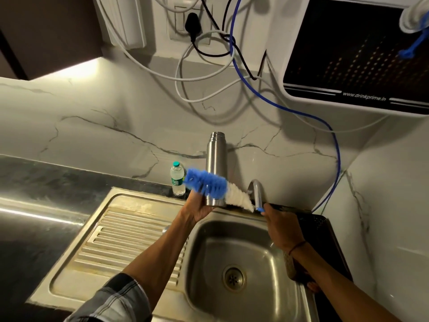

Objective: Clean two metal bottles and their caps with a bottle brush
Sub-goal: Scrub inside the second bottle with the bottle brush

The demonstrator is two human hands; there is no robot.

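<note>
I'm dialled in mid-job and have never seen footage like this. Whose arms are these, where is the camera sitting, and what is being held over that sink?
There is no machine here: these are a person's two bare arms, filmed by one wide-angle camera worn on their head, looking forward and down. The left hand grips the base of a metal bottle, which stands upright at the back edge of the sink. The right hand holds the handle of a bottle brush, whose blue and white bristles lie across the front of the bottle, outside it. A tap stands just right of the bottle. A small plastic water bottle stands on the dark counter behind the drainboard. On the wall above hang cables and a water purifier. No bottle cap and no second metal bottle are visible.
</note>
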